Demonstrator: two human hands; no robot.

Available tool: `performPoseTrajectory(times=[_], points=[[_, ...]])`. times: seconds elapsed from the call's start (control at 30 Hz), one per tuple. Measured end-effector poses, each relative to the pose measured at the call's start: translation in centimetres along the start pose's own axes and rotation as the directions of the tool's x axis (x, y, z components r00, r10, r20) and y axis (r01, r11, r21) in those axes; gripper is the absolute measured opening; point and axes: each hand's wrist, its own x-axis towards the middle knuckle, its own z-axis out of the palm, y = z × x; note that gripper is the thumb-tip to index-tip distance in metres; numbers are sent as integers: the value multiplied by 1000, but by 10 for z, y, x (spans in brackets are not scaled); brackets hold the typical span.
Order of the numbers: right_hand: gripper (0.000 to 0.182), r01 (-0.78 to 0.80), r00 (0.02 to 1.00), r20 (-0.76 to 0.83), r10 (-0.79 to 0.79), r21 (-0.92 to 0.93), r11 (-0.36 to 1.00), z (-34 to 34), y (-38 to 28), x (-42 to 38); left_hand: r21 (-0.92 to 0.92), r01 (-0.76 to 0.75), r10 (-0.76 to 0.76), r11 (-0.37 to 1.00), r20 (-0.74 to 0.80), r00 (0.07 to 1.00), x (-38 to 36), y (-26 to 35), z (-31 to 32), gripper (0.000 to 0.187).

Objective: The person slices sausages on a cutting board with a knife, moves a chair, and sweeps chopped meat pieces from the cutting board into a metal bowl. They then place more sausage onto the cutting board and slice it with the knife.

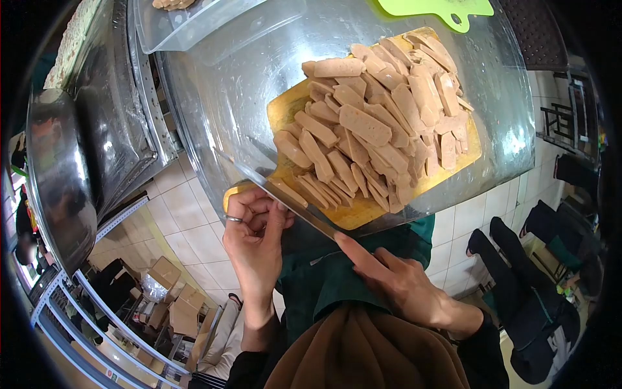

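Our right hand point(405, 285) grips the long silvery metal knife point(291, 202), so a slip could nick our left hand point(253, 236), curled beside the blade, its hold unclear.

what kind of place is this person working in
Probably a commercial food-preparation kitchen, though no sign confirms it. What points to that: a broad metal worktop, a wooden cutting board heaped with pinkish-brown slices, and a long knife in the right hand.
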Motion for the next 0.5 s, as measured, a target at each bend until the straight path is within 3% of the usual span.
performPoseTrajectory(times=[0.5], points=[[75, 94, 981, -165, -100, -40, 995, 19, 14, 8, 10, 8, -7, 1000, -18, 1000, -2, 1, 3, 20]])
